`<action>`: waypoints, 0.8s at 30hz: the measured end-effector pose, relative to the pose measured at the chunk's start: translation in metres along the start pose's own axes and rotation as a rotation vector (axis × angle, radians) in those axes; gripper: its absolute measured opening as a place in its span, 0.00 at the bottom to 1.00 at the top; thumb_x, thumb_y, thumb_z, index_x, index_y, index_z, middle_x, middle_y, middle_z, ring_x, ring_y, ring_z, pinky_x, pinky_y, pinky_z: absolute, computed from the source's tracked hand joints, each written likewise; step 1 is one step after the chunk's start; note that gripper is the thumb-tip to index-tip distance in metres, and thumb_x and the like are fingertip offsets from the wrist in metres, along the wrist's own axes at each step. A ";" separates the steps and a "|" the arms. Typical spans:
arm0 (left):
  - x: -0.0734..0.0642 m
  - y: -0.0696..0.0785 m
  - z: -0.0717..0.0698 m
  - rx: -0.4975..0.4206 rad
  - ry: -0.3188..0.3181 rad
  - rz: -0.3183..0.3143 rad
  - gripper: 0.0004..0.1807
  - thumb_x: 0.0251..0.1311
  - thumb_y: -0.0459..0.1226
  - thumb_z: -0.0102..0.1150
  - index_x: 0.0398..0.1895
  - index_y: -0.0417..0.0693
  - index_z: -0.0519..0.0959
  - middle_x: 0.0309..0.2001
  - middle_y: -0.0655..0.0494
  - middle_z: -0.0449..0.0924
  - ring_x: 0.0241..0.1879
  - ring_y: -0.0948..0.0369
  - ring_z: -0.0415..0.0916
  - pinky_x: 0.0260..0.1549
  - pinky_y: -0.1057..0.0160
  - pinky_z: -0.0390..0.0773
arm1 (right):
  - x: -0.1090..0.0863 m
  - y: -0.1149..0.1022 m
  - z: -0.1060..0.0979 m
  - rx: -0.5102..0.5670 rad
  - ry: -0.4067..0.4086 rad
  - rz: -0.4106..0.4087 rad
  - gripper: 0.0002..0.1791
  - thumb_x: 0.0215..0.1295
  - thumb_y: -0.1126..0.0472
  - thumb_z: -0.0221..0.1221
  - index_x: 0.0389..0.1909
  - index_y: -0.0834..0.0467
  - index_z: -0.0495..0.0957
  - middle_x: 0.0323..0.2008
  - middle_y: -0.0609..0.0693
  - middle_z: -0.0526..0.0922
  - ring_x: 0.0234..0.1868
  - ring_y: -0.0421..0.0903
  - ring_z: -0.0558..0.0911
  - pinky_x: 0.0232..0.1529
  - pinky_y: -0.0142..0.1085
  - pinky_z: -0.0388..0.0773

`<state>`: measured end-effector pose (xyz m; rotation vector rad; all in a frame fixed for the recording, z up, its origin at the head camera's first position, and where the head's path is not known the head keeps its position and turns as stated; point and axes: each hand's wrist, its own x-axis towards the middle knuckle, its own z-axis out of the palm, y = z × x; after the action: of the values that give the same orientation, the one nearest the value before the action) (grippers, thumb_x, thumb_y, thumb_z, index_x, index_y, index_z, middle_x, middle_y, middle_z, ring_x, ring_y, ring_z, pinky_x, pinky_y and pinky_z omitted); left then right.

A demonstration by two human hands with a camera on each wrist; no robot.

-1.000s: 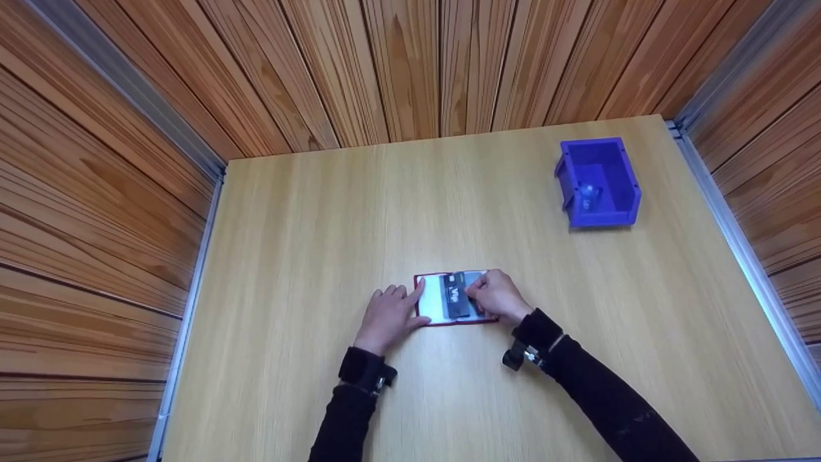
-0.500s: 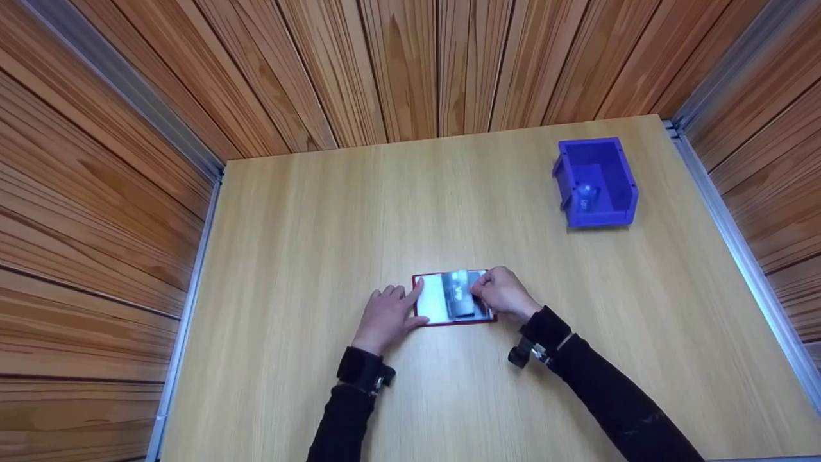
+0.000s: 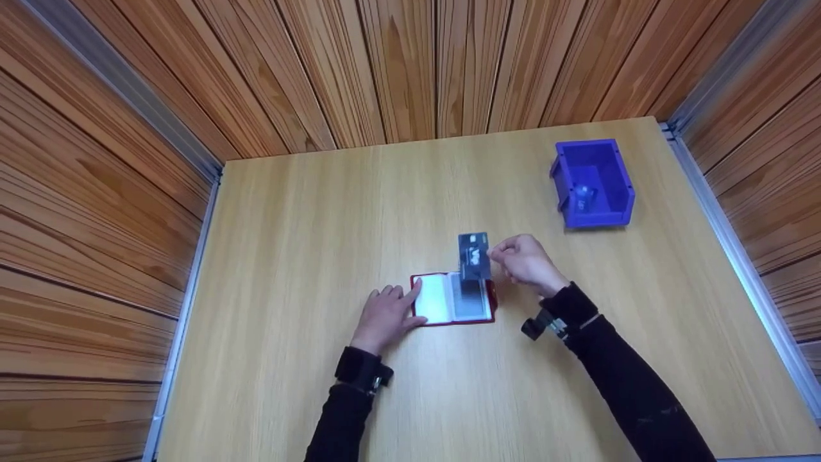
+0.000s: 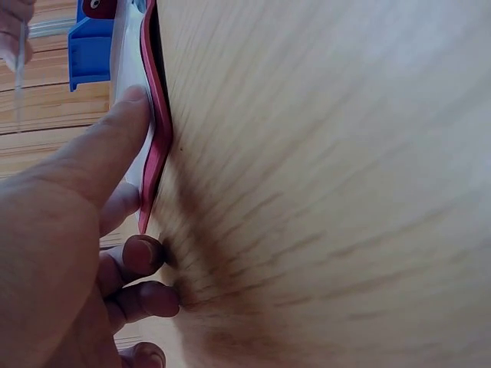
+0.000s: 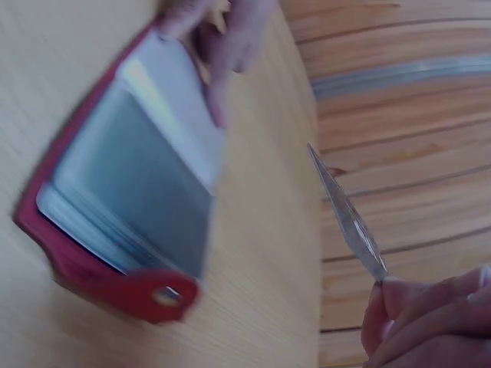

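A red card holder (image 3: 431, 301) with clear sleeves lies opened out on the table. My left hand (image 3: 383, 313) rests at its left edge, thumb and index finger pressing on the whitish page; in the left wrist view a straight finger lies along that page beside the red cover (image 4: 159, 126). My right hand (image 3: 526, 262) pinches a dark bank card (image 3: 473, 255) by its right side, above the holder's right half. Seen from the right wrist, the card (image 5: 353, 222) is nearly edge-on and apart from the holder's sleeves (image 5: 138, 184). A red strap with a metal snap (image 5: 165, 295) sticks out from the holder.
A purple-blue bin (image 3: 600, 218) stands at the back right of the table, with a small, shiny bluish object (image 3: 584, 197) inside. Wood-plank walls (image 3: 410, 70) and metal rails (image 3: 192, 282) border the tabletop.
My right hand has drawn the card up off the holder and moved it away towards the back, baring the right-hand sleeve. The left hand has stayed on the holder's left edge.
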<state>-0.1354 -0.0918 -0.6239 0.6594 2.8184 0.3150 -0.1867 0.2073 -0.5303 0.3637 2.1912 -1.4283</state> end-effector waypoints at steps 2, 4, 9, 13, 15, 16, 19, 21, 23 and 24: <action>-0.001 0.000 0.000 0.005 0.001 0.002 0.43 0.67 0.62 0.57 0.81 0.58 0.62 0.45 0.51 0.77 0.48 0.54 0.73 0.48 0.53 0.69 | -0.001 -0.005 -0.011 0.034 0.025 -0.026 0.13 0.78 0.58 0.56 0.50 0.65 0.77 0.20 0.44 0.74 0.16 0.36 0.68 0.17 0.29 0.65; -0.001 -0.001 -0.001 0.011 0.004 0.004 0.43 0.67 0.62 0.58 0.81 0.57 0.62 0.45 0.50 0.78 0.49 0.54 0.74 0.48 0.53 0.70 | -0.002 -0.011 -0.023 0.071 0.049 -0.051 0.14 0.78 0.57 0.57 0.51 0.66 0.76 0.20 0.42 0.73 0.15 0.35 0.67 0.16 0.28 0.64; -0.001 -0.001 -0.001 0.015 0.009 0.003 0.43 0.67 0.62 0.57 0.81 0.58 0.61 0.47 0.50 0.80 0.51 0.53 0.75 0.49 0.53 0.71 | -0.006 -0.025 -0.059 0.146 0.137 -0.089 0.16 0.78 0.56 0.57 0.53 0.66 0.77 0.20 0.39 0.72 0.16 0.32 0.68 0.16 0.26 0.65; 0.000 -0.001 0.000 0.006 0.014 -0.002 0.44 0.67 0.62 0.58 0.82 0.58 0.60 0.48 0.50 0.80 0.50 0.54 0.74 0.49 0.54 0.71 | -0.004 -0.032 -0.090 0.261 0.236 -0.106 0.14 0.76 0.57 0.60 0.50 0.64 0.78 0.18 0.39 0.73 0.15 0.32 0.69 0.15 0.26 0.65; 0.000 -0.001 0.000 0.003 0.011 -0.006 0.44 0.67 0.63 0.58 0.82 0.58 0.60 0.49 0.50 0.80 0.50 0.54 0.74 0.49 0.54 0.71 | -0.002 -0.033 -0.106 0.320 0.294 -0.117 0.12 0.75 0.58 0.61 0.47 0.63 0.79 0.18 0.39 0.75 0.15 0.32 0.70 0.15 0.26 0.66; 0.000 -0.001 0.000 0.001 0.007 -0.008 0.44 0.67 0.63 0.57 0.82 0.59 0.60 0.49 0.50 0.80 0.50 0.54 0.74 0.50 0.54 0.71 | -0.001 -0.032 -0.113 0.345 0.319 -0.122 0.11 0.74 0.58 0.61 0.46 0.63 0.80 0.18 0.39 0.75 0.15 0.32 0.70 0.15 0.26 0.66; 0.000 0.000 0.000 -0.002 0.000 -0.010 0.44 0.67 0.63 0.57 0.82 0.59 0.60 0.51 0.50 0.80 0.51 0.54 0.74 0.50 0.54 0.71 | 0.003 -0.029 -0.134 0.359 0.388 -0.126 0.08 0.74 0.57 0.61 0.43 0.60 0.81 0.17 0.39 0.75 0.15 0.32 0.71 0.15 0.25 0.66; 0.000 0.001 0.000 -0.002 -0.001 -0.010 0.44 0.67 0.63 0.57 0.82 0.59 0.60 0.51 0.50 0.80 0.51 0.54 0.74 0.50 0.54 0.71 | 0.005 -0.026 -0.147 0.385 0.414 -0.113 0.07 0.74 0.57 0.61 0.40 0.57 0.81 0.17 0.39 0.75 0.16 0.32 0.71 0.16 0.25 0.67; 0.000 0.001 0.000 -0.003 0.000 -0.011 0.44 0.67 0.63 0.57 0.82 0.58 0.60 0.52 0.50 0.80 0.51 0.54 0.74 0.50 0.54 0.71 | 0.006 -0.022 -0.158 0.432 0.437 -0.095 0.06 0.74 0.58 0.61 0.36 0.55 0.83 0.17 0.40 0.75 0.16 0.32 0.71 0.16 0.25 0.67; 0.000 0.001 0.000 -0.004 0.003 -0.010 0.44 0.67 0.63 0.57 0.82 0.58 0.60 0.52 0.49 0.80 0.51 0.54 0.74 0.50 0.54 0.71 | 0.006 -0.020 -0.163 0.463 0.450 -0.088 0.07 0.74 0.59 0.61 0.34 0.54 0.83 0.17 0.40 0.75 0.15 0.33 0.71 0.15 0.26 0.67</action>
<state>-0.1351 -0.0909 -0.6232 0.6445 2.8220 0.3198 -0.2434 0.3464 -0.4646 0.8260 2.2027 -2.0694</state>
